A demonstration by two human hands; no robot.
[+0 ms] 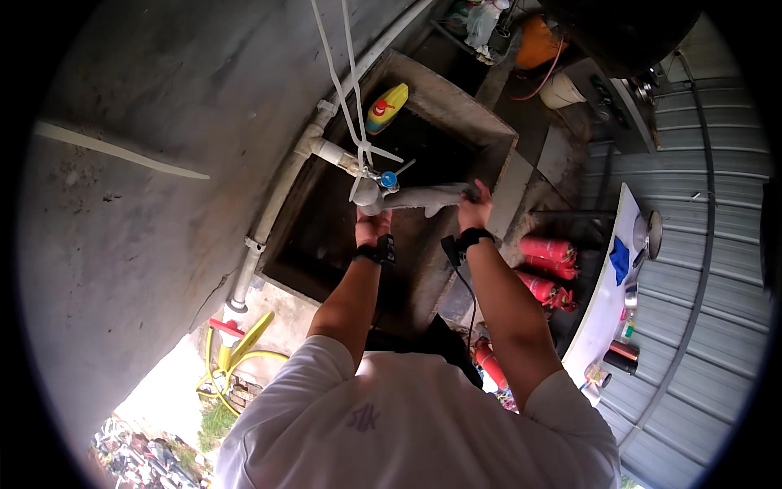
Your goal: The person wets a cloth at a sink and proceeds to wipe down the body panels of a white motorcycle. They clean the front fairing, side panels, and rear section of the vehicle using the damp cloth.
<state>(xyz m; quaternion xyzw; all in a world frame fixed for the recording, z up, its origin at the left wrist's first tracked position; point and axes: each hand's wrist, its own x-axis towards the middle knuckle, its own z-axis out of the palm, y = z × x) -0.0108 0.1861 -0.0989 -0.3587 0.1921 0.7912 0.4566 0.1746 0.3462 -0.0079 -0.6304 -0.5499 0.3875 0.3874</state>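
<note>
two hands hold one grey pipe.

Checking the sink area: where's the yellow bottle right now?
In the head view, the yellow bottle lies at the far corner of the concrete basin, beyond the tap and both hands, beside the white pipe.

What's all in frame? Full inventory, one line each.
grey pipe piece: 1, grey, held over the basin
concrete basin: 1, grey, centre
wall pipe: 1, white, left of basin
tap handle: 1, blue, at pipe end
bottle: 1, yellow, basin's far corner
fire extinguishers: several, red, right of basin
hose: 1, yellow, lower left
left hand: under the pipe piece's near end
right hand: gripping its far end
</note>
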